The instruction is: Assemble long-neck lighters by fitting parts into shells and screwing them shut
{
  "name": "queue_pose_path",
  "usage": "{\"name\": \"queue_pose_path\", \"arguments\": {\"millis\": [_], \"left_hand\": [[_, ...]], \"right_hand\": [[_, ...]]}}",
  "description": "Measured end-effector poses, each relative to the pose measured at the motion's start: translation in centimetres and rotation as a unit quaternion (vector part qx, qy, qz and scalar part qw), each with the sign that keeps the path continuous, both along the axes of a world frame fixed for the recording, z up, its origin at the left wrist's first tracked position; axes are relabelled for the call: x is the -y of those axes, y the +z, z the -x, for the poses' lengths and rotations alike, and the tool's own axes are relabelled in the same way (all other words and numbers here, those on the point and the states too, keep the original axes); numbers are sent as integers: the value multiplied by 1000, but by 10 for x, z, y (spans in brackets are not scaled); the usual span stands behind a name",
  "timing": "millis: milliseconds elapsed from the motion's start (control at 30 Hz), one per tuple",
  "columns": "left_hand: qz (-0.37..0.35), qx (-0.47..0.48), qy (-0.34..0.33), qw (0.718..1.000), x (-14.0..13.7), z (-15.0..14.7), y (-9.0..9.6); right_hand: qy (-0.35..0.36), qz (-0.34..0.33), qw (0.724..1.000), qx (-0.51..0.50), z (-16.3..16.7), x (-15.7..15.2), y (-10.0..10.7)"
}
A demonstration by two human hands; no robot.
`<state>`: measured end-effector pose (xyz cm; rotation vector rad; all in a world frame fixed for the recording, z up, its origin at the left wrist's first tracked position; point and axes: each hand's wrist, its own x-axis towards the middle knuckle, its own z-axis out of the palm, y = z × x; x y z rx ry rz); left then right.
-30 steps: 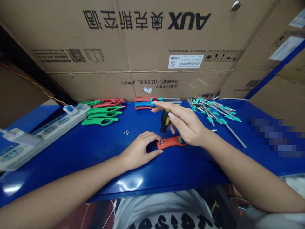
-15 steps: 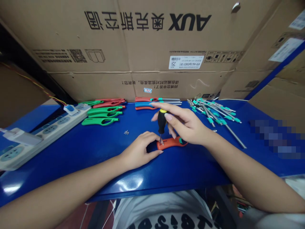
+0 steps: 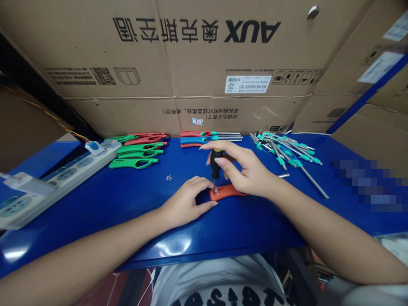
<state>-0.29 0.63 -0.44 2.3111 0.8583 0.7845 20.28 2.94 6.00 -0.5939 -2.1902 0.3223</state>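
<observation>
An orange long-nosed lighter lies flat on the blue table, its metal tube tip showing beyond my right wrist. My left hand grips the lighter's left end between thumb and fingers. In my right hand is a black screwdriver with a yellow band, held nearly upright. Its tip meets the lighter near the left end, beside my left fingertips; whether a screw sits under it is hidden. My right hand covers the middle of the lighter. A small group of screws lies left of my hands.
Green and red lighter handles lie at the back left, beside a white power strip. Several lighters with tubes lie at the back middle. Loose metal tubes with green parts are heaped right. A cardboard wall stands behind.
My right hand has turned and dropped slightly around the screwdriver handle, with the fingers shifted. It covers more of the lighter's right part. My left hand stays in place.
</observation>
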Motion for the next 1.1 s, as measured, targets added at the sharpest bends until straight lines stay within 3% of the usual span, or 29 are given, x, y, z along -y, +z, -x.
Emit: {"name": "queue_pose_path", "arguments": {"millis": [167, 233, 333, 400, 567, 667, 733, 900, 967, 1100], "left_hand": [[-11, 0, 4, 1000, -1, 0, -3], [-11, 0, 1, 1000, -1, 0, -3], [-8, 1, -3, 1000, -1, 0, -2], [-11, 0, -1, 1000, -1, 0, -2], [-16, -6, 6, 1000, -1, 1, -5], [-15, -11, 9, 1000, -1, 1, -5], [-16, -9, 8, 1000, -1, 1, -5], [-17, -4, 4, 1000, -1, 1, -3], [-20, -3, 2, 1000, -1, 1, -4], [-17, -2, 2, 1000, -1, 1, -5]], "right_hand": [[-70, -126, 990, -3, -1, -1, -3], [-43, -90, 995, -5, 0, 1, -2], [31, 27, 999, -28, 1, 4, 2], [48, 44, 997, -41, 3, 5, 3], [-40, -134, 989, -39, 1, 2, 1], [-60, -198, 978, -20, 0, 2, -2], [-33, -188, 982, -8, 0, 4, -2], [32, -28, 999, -21, 2, 9, 3], [11, -32, 999, -29, 2, 8, 4], [-34, -125, 991, -40, 1, 3, 4]]}}
